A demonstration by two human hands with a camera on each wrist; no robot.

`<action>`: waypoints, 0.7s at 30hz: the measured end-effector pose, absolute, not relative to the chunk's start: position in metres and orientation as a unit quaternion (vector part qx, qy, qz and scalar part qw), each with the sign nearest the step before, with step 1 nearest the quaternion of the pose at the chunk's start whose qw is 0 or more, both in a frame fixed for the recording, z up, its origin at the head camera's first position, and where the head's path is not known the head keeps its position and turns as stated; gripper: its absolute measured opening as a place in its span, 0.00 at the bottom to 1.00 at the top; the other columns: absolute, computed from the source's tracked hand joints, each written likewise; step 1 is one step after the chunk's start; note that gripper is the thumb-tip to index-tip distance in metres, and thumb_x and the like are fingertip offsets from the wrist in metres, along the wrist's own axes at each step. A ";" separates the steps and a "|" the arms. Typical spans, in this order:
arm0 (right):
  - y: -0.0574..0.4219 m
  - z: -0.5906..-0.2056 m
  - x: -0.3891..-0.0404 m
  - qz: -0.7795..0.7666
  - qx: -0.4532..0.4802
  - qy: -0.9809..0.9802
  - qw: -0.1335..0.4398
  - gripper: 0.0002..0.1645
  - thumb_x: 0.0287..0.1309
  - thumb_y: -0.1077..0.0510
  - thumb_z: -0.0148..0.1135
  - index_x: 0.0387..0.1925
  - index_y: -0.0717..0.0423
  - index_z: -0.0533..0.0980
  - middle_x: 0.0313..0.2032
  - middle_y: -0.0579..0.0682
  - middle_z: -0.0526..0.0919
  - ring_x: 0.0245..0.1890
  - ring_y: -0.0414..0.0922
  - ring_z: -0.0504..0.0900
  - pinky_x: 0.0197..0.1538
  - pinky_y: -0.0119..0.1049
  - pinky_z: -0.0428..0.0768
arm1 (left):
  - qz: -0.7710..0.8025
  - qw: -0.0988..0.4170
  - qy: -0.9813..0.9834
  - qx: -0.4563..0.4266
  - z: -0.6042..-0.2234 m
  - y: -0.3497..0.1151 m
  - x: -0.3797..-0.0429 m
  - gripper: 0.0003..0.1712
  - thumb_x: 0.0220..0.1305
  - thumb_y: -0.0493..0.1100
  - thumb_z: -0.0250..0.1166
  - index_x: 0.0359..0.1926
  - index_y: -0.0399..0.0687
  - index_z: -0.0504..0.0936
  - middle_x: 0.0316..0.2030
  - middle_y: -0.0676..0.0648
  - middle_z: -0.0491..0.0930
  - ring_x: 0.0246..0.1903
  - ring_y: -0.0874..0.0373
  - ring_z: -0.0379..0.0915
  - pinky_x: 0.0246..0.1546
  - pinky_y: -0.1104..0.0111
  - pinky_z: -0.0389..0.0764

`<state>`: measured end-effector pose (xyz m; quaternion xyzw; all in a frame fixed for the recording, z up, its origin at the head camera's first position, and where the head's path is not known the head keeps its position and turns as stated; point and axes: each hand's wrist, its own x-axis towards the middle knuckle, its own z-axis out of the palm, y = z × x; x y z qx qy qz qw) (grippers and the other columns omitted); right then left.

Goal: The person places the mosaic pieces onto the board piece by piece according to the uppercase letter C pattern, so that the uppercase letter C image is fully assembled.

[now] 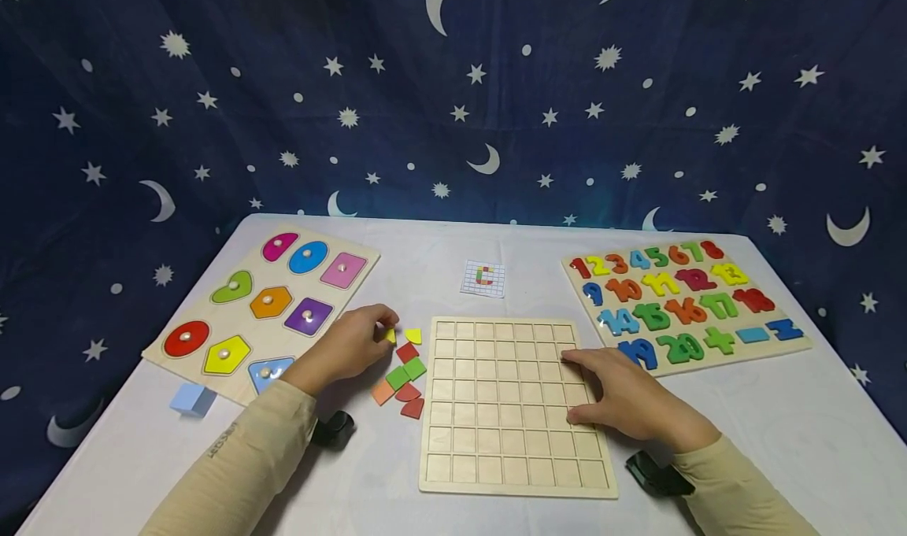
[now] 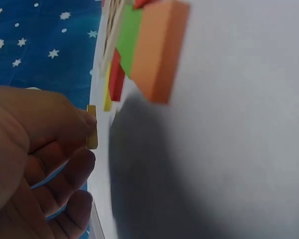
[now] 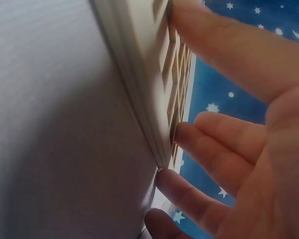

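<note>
My left hand pinches a small yellow tile between thumb and fingertips, just left of the loose tiles. Beside it lie another yellow tile, red tiles, green tiles and an orange tile. A wooden grid board with square cells lies in the middle of the table. Over its right edge rests my right hand, fingers spread and holding nothing. In the right wrist view, the thumb and fingertips reach the board's edge.
Behind the board lies a pattern card. To the left is a knobbed shape puzzle, with a blue block by its near edge. A number puzzle lies on the right. The white table ends at a starry curtain.
</note>
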<state>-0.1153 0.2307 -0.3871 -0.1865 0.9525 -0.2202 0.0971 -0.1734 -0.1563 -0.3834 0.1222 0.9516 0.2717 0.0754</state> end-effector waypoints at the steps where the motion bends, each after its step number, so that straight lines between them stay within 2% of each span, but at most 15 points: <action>1: 0.230 -0.387 -0.115 -0.222 -0.186 0.952 0.098 0.49 0.46 0.42 0.79 0.66 0.59 0.71 0.61 0.61 0.75 0.62 0.62 0.70 0.61 0.61 0.68 | 0.271 0.075 0.951 0.126 -0.382 -0.155 -0.173 0.16 0.58 0.32 0.68 0.49 0.40 0.80 0.40 0.47 0.80 0.39 0.52 0.74 0.50 0.58 0.80; 12: 0.228 -0.388 -0.115 -0.227 -0.173 0.953 0.103 0.51 0.44 0.40 0.79 0.66 0.59 0.71 0.61 0.61 0.75 0.62 0.62 0.69 0.61 0.62 0.68 | 0.297 0.086 0.939 0.149 -0.375 -0.127 -0.169 0.16 0.59 0.31 0.69 0.49 0.39 0.80 0.41 0.47 0.80 0.40 0.54 0.77 0.45 0.63 0.82; 21: 0.224 -0.389 -0.116 -0.227 -0.174 0.953 0.103 0.51 0.45 0.39 0.79 0.66 0.59 0.71 0.62 0.61 0.75 0.63 0.62 0.69 0.62 0.61 0.67 | 0.292 0.083 0.934 0.189 -0.372 -0.101 -0.169 0.15 0.59 0.31 0.68 0.48 0.39 0.80 0.41 0.47 0.81 0.38 0.57 0.77 0.45 0.64 0.79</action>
